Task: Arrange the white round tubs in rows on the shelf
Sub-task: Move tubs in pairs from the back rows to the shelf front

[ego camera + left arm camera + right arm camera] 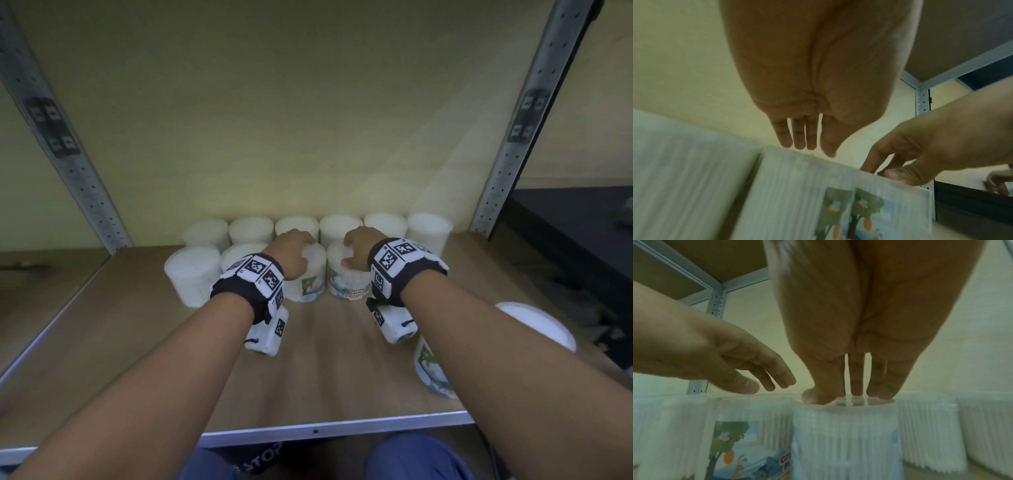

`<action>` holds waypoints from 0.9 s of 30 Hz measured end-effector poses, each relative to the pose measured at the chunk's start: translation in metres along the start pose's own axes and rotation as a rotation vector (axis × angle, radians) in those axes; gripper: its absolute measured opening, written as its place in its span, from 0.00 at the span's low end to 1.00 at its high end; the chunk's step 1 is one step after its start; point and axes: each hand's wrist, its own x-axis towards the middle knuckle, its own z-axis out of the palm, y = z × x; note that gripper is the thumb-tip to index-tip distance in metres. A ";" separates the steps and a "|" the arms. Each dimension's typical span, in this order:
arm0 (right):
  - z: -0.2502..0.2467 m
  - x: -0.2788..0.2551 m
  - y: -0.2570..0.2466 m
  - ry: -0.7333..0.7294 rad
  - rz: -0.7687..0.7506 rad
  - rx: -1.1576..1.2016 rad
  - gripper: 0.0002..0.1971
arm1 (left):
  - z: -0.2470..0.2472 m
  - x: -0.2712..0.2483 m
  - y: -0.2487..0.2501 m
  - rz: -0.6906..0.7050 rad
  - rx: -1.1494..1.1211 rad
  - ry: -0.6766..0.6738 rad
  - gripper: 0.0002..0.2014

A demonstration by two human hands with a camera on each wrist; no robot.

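Head view: both my hands reach onto the wooden shelf (144, 329). Six white tubs stand in a back row (318, 228) against the wall; a second row in front of it holds four. My left hand (291, 255) sits over the third tub of that front row (308, 277), my right hand (359, 251) over the fourth tub (347, 279), the two tubs just beside each other. From above I cannot tell how the fingers lie. Left wrist view fills that in: left fingers (797, 138) straight and close together, tips hanging just over the tub's top edge, contact unclear through blur; thumb out of sight. Right wrist view: right fingertips (857, 386) and thumb come straight down onto the clear lid of the fourth tub, touching it, not curled round it. Only the head view shows one more tub (442, 359) near the shelf's front edge, partly hidden under my right forearm.
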 end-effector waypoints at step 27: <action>0.002 0.001 0.000 0.023 -0.016 -0.014 0.27 | 0.003 0.000 0.007 -0.111 -0.057 0.229 0.23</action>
